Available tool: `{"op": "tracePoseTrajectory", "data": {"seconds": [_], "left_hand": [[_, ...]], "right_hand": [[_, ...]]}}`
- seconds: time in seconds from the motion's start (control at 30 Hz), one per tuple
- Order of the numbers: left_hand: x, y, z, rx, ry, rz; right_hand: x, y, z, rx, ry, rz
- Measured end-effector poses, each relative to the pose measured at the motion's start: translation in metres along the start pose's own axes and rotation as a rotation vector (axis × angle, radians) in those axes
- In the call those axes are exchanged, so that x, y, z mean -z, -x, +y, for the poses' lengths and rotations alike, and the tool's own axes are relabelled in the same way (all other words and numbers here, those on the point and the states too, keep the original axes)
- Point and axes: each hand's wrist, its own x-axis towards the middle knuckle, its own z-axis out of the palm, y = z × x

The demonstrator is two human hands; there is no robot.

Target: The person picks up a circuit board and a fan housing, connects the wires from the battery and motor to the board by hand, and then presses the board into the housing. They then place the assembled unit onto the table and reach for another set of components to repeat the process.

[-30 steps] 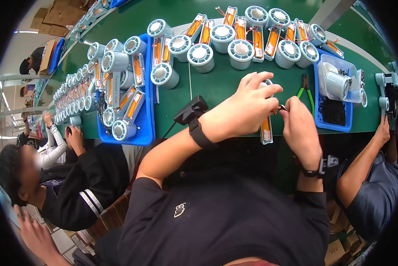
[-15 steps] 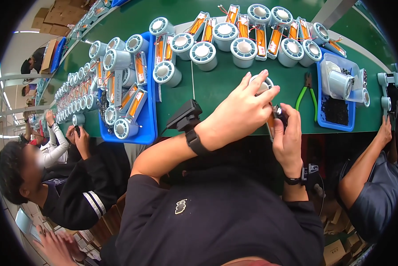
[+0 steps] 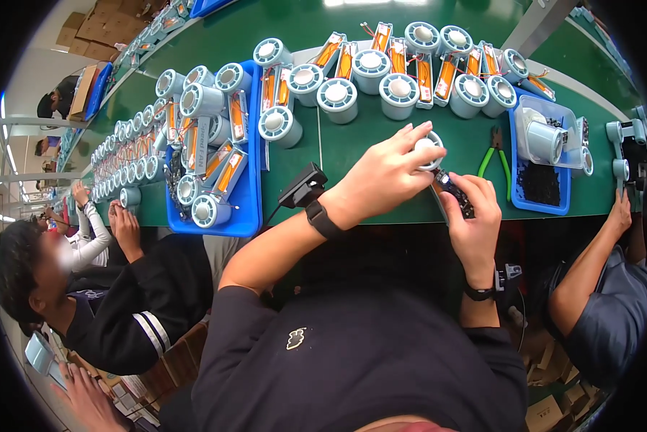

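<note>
My left hand (image 3: 392,167) is closed round a light blue fan unit (image 3: 430,144), its round ribbed head showing past my fingers. The unit's handle part runs down toward my other hand and is mostly hidden. In my right hand (image 3: 476,216), between thumb and fingers, is a small black circuit board (image 3: 454,193) with shiny parts on it. The board lies against the lower end of the fan unit; whether it is seated inside I cannot tell. Both hands are just above the front edge of the green table (image 3: 367,133).
Similar fan units with orange battery packs (image 3: 424,78) stand along the back. A blue tray (image 3: 248,216) holds more at the left. Green-handled cutters (image 3: 495,162) lie right of my hands, beside a blue bin (image 3: 550,205) of black parts. People work on both sides.
My right hand has shifted slightly down and right, and more of the circuit board shows. The fan unit's head has tipped further into view beside my left fingers.
</note>
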Motion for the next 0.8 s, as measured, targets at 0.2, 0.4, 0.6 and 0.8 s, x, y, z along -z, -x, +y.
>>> {"op": "tracePoseTrajectory", "data": {"seconds": [0.2, 0.4, 0.6, 0.8], "left_hand": [[-0.003, 0.007, 0.001, -0.026, 0.059, 0.109], [-0.010, 0.007, -0.003, -0.052, -0.006, 0.104], [0.000, -0.002, 0.006, 0.014, -0.025, 0.092], [0.009, -0.013, 0.005, 0.044, -0.071, -0.101]], "right_hand": [[-0.016, 0.000, -0.017, -0.059, 0.050, 0.073], [-0.022, 0.003, -0.013, -0.074, 0.199, 0.071], [0.008, 0.003, 0.025, -0.416, -0.549, -0.255], [0.002, 0.011, 0.034, -0.459, -0.635, -0.317]]}}
